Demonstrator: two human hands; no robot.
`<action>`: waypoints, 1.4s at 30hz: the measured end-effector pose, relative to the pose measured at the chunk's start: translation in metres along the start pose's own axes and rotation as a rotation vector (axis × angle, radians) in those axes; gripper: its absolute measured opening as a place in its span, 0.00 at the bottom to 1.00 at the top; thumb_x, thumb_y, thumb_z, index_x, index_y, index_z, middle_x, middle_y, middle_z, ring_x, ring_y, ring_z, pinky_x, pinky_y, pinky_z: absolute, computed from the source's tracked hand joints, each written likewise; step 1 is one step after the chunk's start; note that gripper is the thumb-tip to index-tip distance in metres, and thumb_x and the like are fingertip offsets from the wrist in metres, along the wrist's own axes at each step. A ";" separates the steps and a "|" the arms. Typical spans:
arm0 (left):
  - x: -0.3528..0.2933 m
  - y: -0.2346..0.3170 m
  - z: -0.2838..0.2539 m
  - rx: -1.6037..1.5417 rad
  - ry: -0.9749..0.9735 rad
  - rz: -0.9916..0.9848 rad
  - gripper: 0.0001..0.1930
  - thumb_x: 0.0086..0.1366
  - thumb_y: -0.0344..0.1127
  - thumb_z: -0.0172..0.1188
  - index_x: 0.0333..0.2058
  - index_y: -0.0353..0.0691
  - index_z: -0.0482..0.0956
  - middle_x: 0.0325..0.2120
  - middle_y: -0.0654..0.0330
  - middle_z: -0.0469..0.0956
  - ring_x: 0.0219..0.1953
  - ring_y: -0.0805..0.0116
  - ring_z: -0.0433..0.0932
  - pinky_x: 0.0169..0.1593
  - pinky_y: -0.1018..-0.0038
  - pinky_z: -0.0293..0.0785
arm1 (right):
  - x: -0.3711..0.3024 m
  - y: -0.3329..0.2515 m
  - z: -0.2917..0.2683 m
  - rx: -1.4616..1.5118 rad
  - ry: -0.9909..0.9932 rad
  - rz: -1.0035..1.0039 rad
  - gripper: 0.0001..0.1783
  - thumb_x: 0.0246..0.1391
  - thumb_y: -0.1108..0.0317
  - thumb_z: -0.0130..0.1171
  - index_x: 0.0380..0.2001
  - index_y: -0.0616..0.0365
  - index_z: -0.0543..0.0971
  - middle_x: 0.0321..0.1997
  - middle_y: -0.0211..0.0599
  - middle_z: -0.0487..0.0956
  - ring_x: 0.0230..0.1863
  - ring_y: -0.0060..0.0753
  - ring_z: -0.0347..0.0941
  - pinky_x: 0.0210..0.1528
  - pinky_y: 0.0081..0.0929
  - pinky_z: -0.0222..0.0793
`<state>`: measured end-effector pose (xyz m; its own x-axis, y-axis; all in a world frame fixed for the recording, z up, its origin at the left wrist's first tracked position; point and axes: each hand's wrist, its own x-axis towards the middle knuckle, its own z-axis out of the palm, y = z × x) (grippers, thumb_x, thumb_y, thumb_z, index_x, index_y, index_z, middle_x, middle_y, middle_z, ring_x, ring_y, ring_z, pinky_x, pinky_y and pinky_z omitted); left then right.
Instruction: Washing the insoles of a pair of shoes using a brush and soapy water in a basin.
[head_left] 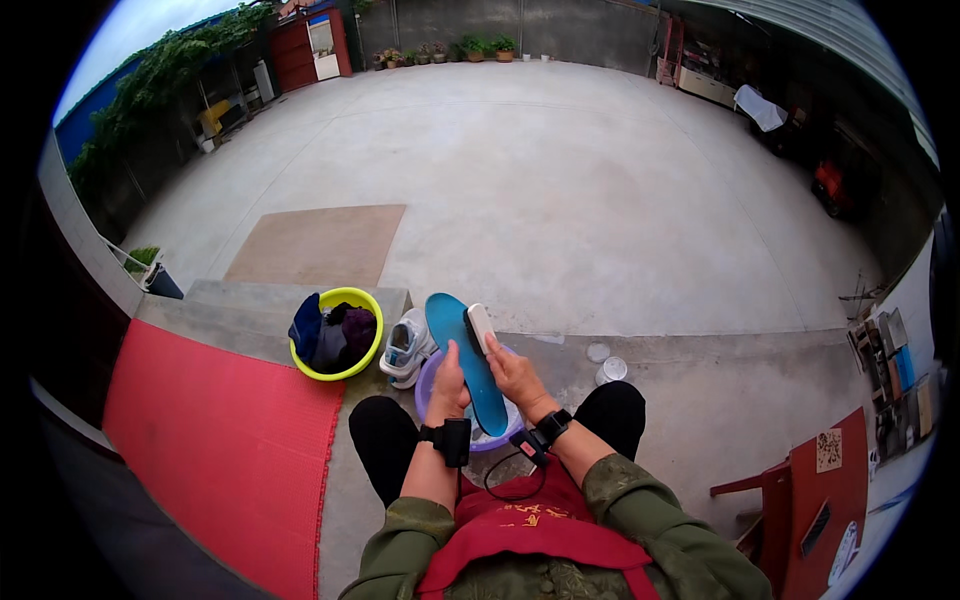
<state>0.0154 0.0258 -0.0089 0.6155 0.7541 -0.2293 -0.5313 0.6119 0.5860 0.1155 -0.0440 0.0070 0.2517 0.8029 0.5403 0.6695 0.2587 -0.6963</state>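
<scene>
A blue shoe insole (pixel 458 345) is tilted up above a purple basin (pixel 425 388), and my left hand (pixel 450 384) grips its lower left edge. In my right hand (pixel 516 377) is a white-backed scrub brush (pixel 480 325), its dark bristles against the insole's right side near the top. The basin sits between my knees, partly hidden by the insole and my arms; something pale shows inside it. Left of the basin stands a pair of white and grey sneakers (pixel 405 346).
A yellow-green basin (pixel 375 352) holding dark clothes stands on the left, beside a red mat (pixel 220 440). To the right are a white tub (pixel 611 371) and a red-brown table (pixel 835 480). A brown board (pixel 315 243) lies on the concrete ahead; potted plants (pixel 473 46) line the far wall.
</scene>
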 end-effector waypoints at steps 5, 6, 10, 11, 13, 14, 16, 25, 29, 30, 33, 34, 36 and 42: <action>0.003 0.004 -0.004 -0.037 -0.014 -0.037 0.24 0.60 0.50 0.31 0.41 0.33 0.62 0.33 0.53 0.69 0.35 0.61 0.69 0.38 0.69 0.67 | -0.043 0.005 0.013 0.045 -0.008 0.046 0.21 0.46 0.70 0.45 0.48 0.52 0.62 0.29 0.56 0.70 0.31 0.53 0.67 0.32 0.30 0.64; 0.002 -0.005 0.004 -0.008 -0.040 -0.002 0.23 0.60 0.49 0.33 0.40 0.33 0.63 0.33 0.56 0.69 0.35 0.64 0.70 0.38 0.71 0.68 | -0.023 0.013 0.005 0.023 0.004 0.146 0.21 0.46 0.70 0.44 0.47 0.52 0.62 0.29 0.56 0.70 0.31 0.52 0.67 0.31 0.30 0.64; -0.005 -0.014 0.022 0.053 -0.044 -0.021 0.23 0.60 0.48 0.33 0.42 0.34 0.62 0.36 0.56 0.69 0.36 0.65 0.69 0.40 0.72 0.67 | 0.016 0.011 -0.014 -0.073 -0.024 0.219 0.21 0.47 0.69 0.44 0.47 0.52 0.61 0.26 0.53 0.69 0.27 0.52 0.67 0.26 0.35 0.63; -0.001 -0.010 0.014 -0.001 -0.052 -0.032 0.22 0.60 0.49 0.33 0.42 0.35 0.62 0.35 0.56 0.68 0.36 0.64 0.69 0.39 0.71 0.67 | 0.013 0.011 -0.012 -0.073 0.002 0.112 0.21 0.46 0.69 0.44 0.48 0.50 0.61 0.20 0.52 0.69 0.23 0.52 0.66 0.22 0.39 0.60; 0.003 0.006 0.002 -0.051 0.066 -0.007 0.23 0.60 0.49 0.32 0.41 0.35 0.62 0.35 0.55 0.68 0.36 0.62 0.69 0.39 0.68 0.67 | -0.028 0.006 0.009 0.020 -0.023 -0.054 0.23 0.46 0.69 0.45 0.49 0.50 0.60 0.21 0.53 0.69 0.24 0.53 0.66 0.24 0.39 0.61; 0.006 0.013 -0.021 -0.045 0.006 0.029 0.23 0.60 0.49 0.32 0.43 0.35 0.61 0.36 0.53 0.68 0.38 0.60 0.68 0.41 0.67 0.66 | -0.048 -0.007 0.016 0.071 -0.085 -0.070 0.23 0.46 0.69 0.45 0.49 0.49 0.59 0.22 0.54 0.69 0.25 0.53 0.67 0.25 0.38 0.61; -0.001 0.011 -0.024 0.019 -0.022 0.028 0.23 0.60 0.49 0.32 0.43 0.35 0.61 0.37 0.54 0.68 0.38 0.61 0.68 0.42 0.68 0.65 | -0.066 -0.009 0.017 0.085 -0.132 0.019 0.24 0.46 0.68 0.45 0.49 0.49 0.59 0.22 0.54 0.70 0.24 0.53 0.67 0.24 0.39 0.61; -0.023 -0.001 0.015 -0.078 -0.116 -0.112 0.20 0.60 0.46 0.34 0.41 0.35 0.62 0.34 0.55 0.69 0.35 0.65 0.70 0.37 0.71 0.68 | 0.012 0.048 -0.022 0.470 0.030 0.609 0.23 0.48 0.65 0.44 0.50 0.53 0.59 0.15 0.32 0.67 0.10 0.20 0.58 0.12 0.19 0.55; -0.031 0.013 0.009 -0.060 -0.109 -0.085 0.19 0.60 0.45 0.35 0.39 0.37 0.64 0.31 0.58 0.70 0.31 0.68 0.70 0.34 0.73 0.68 | -0.013 0.014 -0.024 0.865 0.013 0.784 0.27 0.49 0.64 0.44 0.53 0.51 0.52 0.14 0.31 0.65 0.09 0.15 0.55 0.10 0.15 0.52; -0.031 0.015 0.007 -0.067 -0.155 -0.068 0.18 0.60 0.45 0.35 0.39 0.36 0.64 0.32 0.58 0.70 0.32 0.68 0.70 0.35 0.73 0.68 | -0.016 0.006 -0.025 0.866 0.017 0.790 0.27 0.49 0.64 0.44 0.53 0.51 0.52 0.14 0.31 0.65 0.09 0.15 0.55 0.10 0.15 0.52; -0.030 0.015 0.008 -0.069 -0.159 -0.046 0.19 0.60 0.45 0.35 0.40 0.36 0.64 0.34 0.57 0.69 0.35 0.66 0.70 0.39 0.71 0.67 | -0.021 -0.007 -0.019 0.913 -0.066 0.648 0.34 0.45 0.64 0.51 0.53 0.57 0.48 0.18 0.32 0.69 0.09 0.14 0.55 0.10 0.13 0.51; -0.029 0.014 0.011 -0.064 -0.121 -0.033 0.19 0.60 0.45 0.35 0.40 0.36 0.63 0.35 0.56 0.69 0.37 0.65 0.69 0.41 0.70 0.66 | -0.023 -0.009 -0.018 0.839 -0.104 0.630 0.36 0.43 0.66 0.53 0.53 0.57 0.48 0.19 0.30 0.70 0.11 0.13 0.57 0.11 0.12 0.51; -0.025 0.009 0.010 -0.077 -0.116 -0.026 0.18 0.60 0.44 0.35 0.40 0.36 0.63 0.35 0.56 0.69 0.37 0.64 0.69 0.41 0.70 0.66 | -0.024 -0.013 -0.015 0.844 -0.062 0.594 0.36 0.43 0.69 0.52 0.53 0.57 0.47 0.19 0.28 0.70 0.13 0.12 0.58 0.13 0.11 0.51; -0.012 0.019 0.000 -0.182 -0.117 -0.015 0.19 0.59 0.45 0.36 0.40 0.35 0.63 0.36 0.56 0.68 0.38 0.62 0.69 0.42 0.69 0.65 | -0.032 -0.020 -0.018 0.881 -0.109 0.654 0.38 0.42 0.68 0.52 0.54 0.57 0.45 0.17 0.26 0.68 0.12 0.11 0.56 0.12 0.09 0.49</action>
<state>-0.0020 0.0282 0.0044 0.6821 0.7180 -0.1386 -0.6111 0.6638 0.4311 0.1062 -0.0846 0.0119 0.2834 0.9565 -0.0695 -0.3138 0.0240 -0.9492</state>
